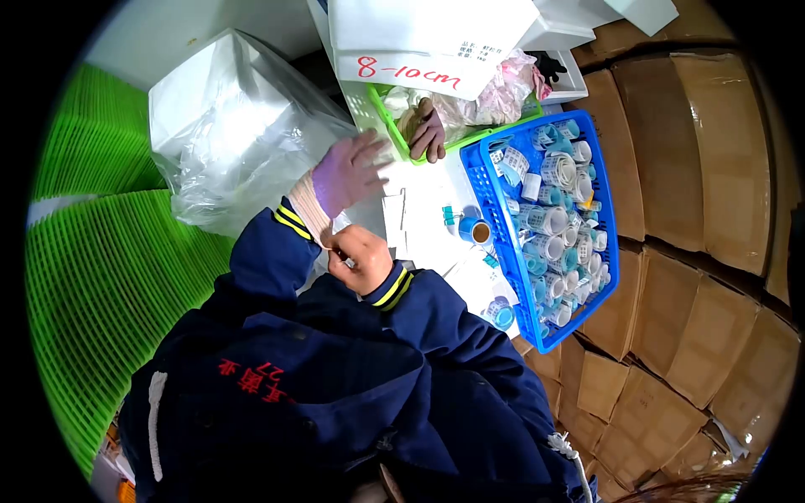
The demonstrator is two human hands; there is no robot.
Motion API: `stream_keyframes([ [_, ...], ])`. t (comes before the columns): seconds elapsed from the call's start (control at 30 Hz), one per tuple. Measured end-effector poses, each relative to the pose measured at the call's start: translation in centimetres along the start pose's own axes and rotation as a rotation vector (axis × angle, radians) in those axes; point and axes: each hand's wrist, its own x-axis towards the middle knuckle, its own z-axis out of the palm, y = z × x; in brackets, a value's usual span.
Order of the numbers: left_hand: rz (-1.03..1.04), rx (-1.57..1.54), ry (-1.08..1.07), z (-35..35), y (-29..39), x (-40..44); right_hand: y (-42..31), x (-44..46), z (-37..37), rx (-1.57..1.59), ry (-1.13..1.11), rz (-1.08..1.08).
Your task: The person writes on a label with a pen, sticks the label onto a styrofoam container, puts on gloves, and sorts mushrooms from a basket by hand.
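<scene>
My left hand wears a purple work glove with a beige knitted cuff; its fingers are stretched out and a little blurred, holding nothing. Bare, my right hand is closed at the left wrist, pinching the edge of that cuff. Beyond the hands, another glove, brownish purple, lies over a green basket with crumpled plastic in it. To the right of the hands, white labels and a small blue roll with a brown core rest on the white tabletop.
A blue basket full of label rolls stands at the right. Cardboard boxes are stacked beyond it. A white box marked 8-10cm is at the back. Clear plastic covers a white block at left, near stacked green crates.
</scene>
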Motion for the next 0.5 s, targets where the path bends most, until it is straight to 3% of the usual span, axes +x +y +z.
stream_keyframes([
  [0.07,0.431,0.153,-0.002,0.1,-0.7,0.1,-0.4,-0.3,0.6,0.251,0.0,0.327],
  [0.1,0.314,-0.087,-0.015,0.1,-0.1,-0.1,-0.6,0.0,0.7,0.296,0.029,0.328],
  [0.13,0.314,-0.089,-0.019,0.3,-0.7,-0.2,-0.9,0.2,0.9,0.291,0.029,0.328],
  [0.2,0.54,0.315,0.19,0.8,-2.2,-0.4,-2.0,0.8,1.1,0.378,-0.011,0.176],
  [0.27,0.485,0.18,0.064,0.8,-2.5,-0.5,-2.1,0.5,1.0,0.365,-0.081,0.219],
  [0.33,0.323,0.7,0.379,2.1,-1.9,-1.8,-0.8,0.1,0.8,0.485,-0.138,0.196],
  [0.37,0.404,0.704,0.405,1.9,-2.0,-1.9,-0.4,0.7,-0.5,0.474,-0.177,0.227],
  [0.4,0.407,0.705,0.399,1.9,-2.0,-2.1,0.7,0.8,-1.4,0.371,-0.146,0.319],
  [0.47,0.579,0.456,0.268,2.0,-1.7,-2.3,3.0,2.4,-4.1,0.03,0.238,0.53],
  [0.5,0.606,0.418,0.2,1.3,-1.7,-2.2,5.9,3.5,-5.7,-0.269,0.432,0.396],
])
